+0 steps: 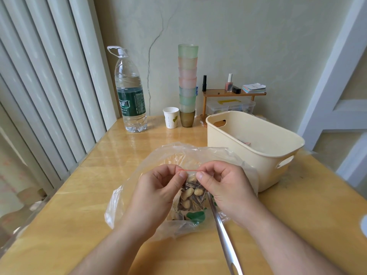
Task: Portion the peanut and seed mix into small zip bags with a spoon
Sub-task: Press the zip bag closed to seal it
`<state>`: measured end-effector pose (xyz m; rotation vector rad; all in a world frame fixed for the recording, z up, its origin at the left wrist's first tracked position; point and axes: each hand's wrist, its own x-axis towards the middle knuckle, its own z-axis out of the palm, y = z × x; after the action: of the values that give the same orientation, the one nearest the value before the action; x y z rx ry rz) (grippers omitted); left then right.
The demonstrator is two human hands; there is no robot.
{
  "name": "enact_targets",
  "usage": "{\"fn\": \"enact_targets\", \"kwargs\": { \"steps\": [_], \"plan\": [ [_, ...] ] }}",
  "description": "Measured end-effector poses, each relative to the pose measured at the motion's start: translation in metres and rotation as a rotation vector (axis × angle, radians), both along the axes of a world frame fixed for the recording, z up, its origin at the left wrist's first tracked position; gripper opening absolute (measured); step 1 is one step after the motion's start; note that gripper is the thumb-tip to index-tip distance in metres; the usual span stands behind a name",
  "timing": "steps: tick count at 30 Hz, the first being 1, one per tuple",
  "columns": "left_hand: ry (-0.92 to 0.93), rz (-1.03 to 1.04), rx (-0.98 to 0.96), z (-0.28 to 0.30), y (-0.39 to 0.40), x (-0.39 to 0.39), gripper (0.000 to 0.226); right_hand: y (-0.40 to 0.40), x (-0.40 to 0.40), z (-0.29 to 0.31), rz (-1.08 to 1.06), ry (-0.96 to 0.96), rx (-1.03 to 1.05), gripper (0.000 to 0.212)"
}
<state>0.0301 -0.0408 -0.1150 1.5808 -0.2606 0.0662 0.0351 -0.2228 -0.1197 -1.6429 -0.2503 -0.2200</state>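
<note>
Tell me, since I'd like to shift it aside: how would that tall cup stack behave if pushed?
The cup stack is tall on a narrow base cup, so it would likely tip. The cups look like light plastic, so probably little resistance. The glossy table might let it slide.

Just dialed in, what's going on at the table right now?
A person is closing a small zip bag filled with peanuts and seeds. The left hand and right hand each pinch its red zip strip at the top. The spoon is tucked under the right hand, handle pointing toward the camera. A big clear plastic bag lies underneath; a cream basket stands beside it.
</note>
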Motion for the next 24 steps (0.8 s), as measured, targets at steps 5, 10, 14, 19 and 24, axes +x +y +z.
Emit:
{"fn": "enact_targets", "kwargs": {
  "steps": [5,10,14,19,24],
  "plan": [
    [-0.025,-0.023,0.016,0.0049,0.0013,-0.0037,0.01,-0.0011,-0.0006,0.0039,0.016,0.019,0.047,0.027],
    [0.008,-0.026,0.052,0.0044,0.0017,-0.0026,0.009,-0.0003,-0.0013,0.0023,0.049,0.014,0.016,0.032],
    [0.005,-0.01,0.065,0.0025,0.0033,-0.0012,0.008,-0.0012,-0.0005,0.0003,0.015,-0.019,-0.053,0.024],
    [-0.01,0.026,0.081,0.0026,0.0029,-0.0021,0.01,-0.0029,0.001,-0.0024,-0.005,-0.058,-0.128,0.015],
    [0.005,0.036,0.066,0.0029,0.0024,-0.0018,0.009,-0.0031,0.0021,-0.0051,-0.028,-0.077,-0.164,0.011]
  ]
}}
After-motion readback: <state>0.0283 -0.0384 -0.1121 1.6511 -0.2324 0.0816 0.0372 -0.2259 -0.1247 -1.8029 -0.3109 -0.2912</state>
